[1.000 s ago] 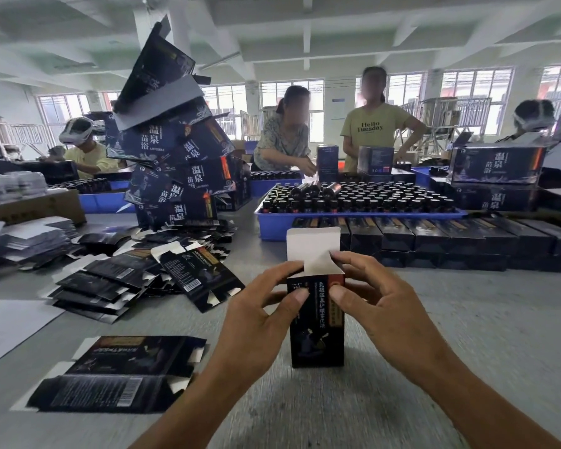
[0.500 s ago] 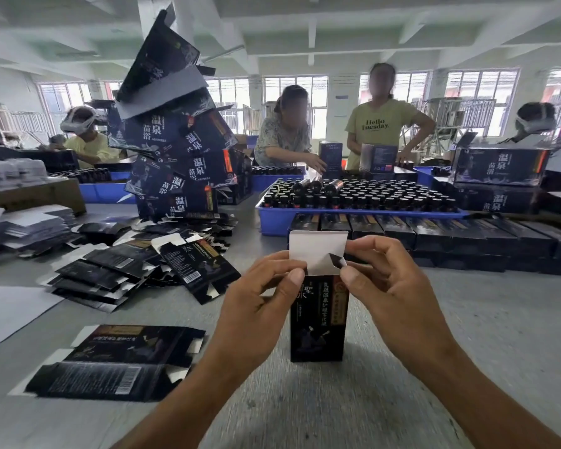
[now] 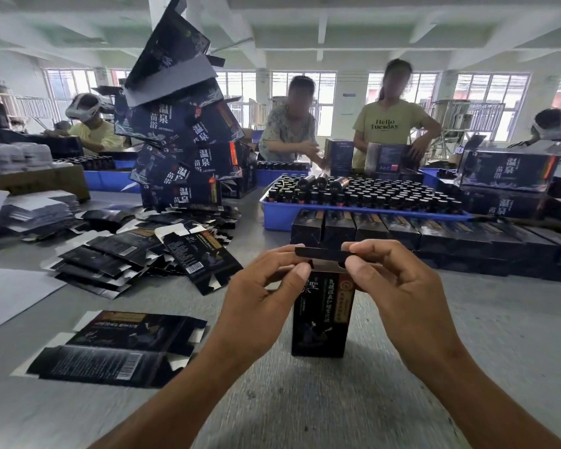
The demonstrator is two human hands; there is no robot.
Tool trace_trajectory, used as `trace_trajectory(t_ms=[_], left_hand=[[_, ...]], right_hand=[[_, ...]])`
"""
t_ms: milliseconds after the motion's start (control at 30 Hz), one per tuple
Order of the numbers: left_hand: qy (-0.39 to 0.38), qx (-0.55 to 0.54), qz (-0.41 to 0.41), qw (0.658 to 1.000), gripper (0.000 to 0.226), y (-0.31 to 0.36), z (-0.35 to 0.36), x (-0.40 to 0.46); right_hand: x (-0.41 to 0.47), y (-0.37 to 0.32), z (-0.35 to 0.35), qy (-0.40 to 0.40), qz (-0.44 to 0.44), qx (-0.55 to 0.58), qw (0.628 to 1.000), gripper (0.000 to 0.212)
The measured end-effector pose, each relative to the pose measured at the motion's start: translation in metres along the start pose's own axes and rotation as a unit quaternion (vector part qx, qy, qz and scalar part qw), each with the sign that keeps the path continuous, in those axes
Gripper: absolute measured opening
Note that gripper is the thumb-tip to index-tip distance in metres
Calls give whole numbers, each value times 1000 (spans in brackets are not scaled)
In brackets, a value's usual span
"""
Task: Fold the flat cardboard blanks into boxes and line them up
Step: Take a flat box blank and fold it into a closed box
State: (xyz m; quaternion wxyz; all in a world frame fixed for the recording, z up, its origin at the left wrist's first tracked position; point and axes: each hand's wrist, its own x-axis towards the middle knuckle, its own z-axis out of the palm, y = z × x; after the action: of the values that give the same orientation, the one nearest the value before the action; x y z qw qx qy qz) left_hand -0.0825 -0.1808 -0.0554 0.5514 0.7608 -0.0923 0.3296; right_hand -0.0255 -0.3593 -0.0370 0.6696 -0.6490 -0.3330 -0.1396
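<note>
A small black box (image 3: 321,319) stands upright on the grey table (image 3: 305,400) in front of me. My left hand (image 3: 259,296) and my right hand (image 3: 399,286) pinch its top lid flap from either side, the flap bent down nearly level over the opening. Behind it, a row of folded black boxes (image 3: 434,234) lies lined up across the table. Flat black blanks (image 3: 117,348) lie at my near left, and a fanned pile of more blanks (image 3: 136,254) sits further back on the left.
A blue tray (image 3: 282,212) of dark bottles stands behind the row. A leaning tower of larger dark cartons (image 3: 185,150) rises at the back left. Several people work on the far side of the table. White sheets (image 3: 10,293) lie at the left edge.
The white lid flap that stood upright has been folded forward and down over the box's top. Both hands stayed at the top of the box.
</note>
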Motion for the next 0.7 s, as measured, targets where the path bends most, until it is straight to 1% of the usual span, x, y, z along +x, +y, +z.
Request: trace_trajectory(t_ms=[100, 267, 467, 567, 633, 700], left_hand=[[3, -32, -19, 999, 31, 0, 0, -1], [11, -58, -30, 998, 25, -1, 0, 0], [44, -61, -29, 997, 28, 0, 2, 0], [41, -73, -31, 996, 27, 1, 1, 0], [24, -50, -22, 998, 35, 3, 0, -1], [19, -2, 0, 1000, 33, 2, 0, -1]], right_hand=[[1, 2, -1, 4, 13, 5, 1000, 16], [0, 2, -1, 0, 15, -1, 1000, 20], [0, 2, -2, -5, 12, -8, 1000, 18], [0, 4, -3, -8, 8, -6, 1000, 18], [-1, 5, -3, -11, 2, -11, 1000, 19], [-2, 7, -3, -12, -9, -31, 999, 19]])
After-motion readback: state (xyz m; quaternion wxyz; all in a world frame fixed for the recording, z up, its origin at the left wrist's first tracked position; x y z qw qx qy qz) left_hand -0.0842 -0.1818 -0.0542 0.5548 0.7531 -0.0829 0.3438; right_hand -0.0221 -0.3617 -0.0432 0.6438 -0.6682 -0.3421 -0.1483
